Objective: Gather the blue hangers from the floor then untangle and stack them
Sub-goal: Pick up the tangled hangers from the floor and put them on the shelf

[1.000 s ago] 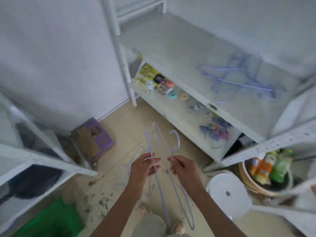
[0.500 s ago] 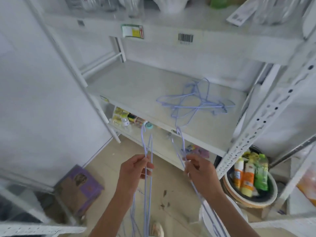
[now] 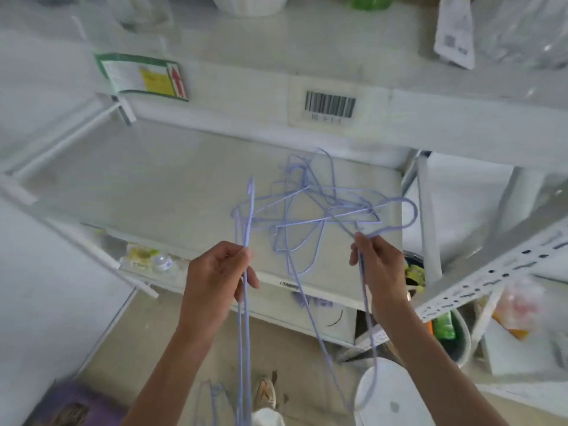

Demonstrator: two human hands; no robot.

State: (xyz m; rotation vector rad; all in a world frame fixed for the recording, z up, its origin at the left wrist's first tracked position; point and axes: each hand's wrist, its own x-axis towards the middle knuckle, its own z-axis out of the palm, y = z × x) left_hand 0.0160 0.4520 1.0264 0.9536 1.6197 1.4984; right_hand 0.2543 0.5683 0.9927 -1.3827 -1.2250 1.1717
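Ideally, with the left hand pinching two blue hangers at lower centre and the right hand gripping another hanger, the person is laying each flat, hooks aligned, beside the tangled pile on the shelf.

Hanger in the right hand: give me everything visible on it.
The hanger in the right hand is thin pale blue wire, apparently coated. The right hand pinches it near the neck with curled fingers. Its hook loops up and right, over the shelf, beside the tangled hanger pile; whether it touches the pile is unclear. The body hangs down past the wrist toward the floor, its lower bend crossing the white stool.
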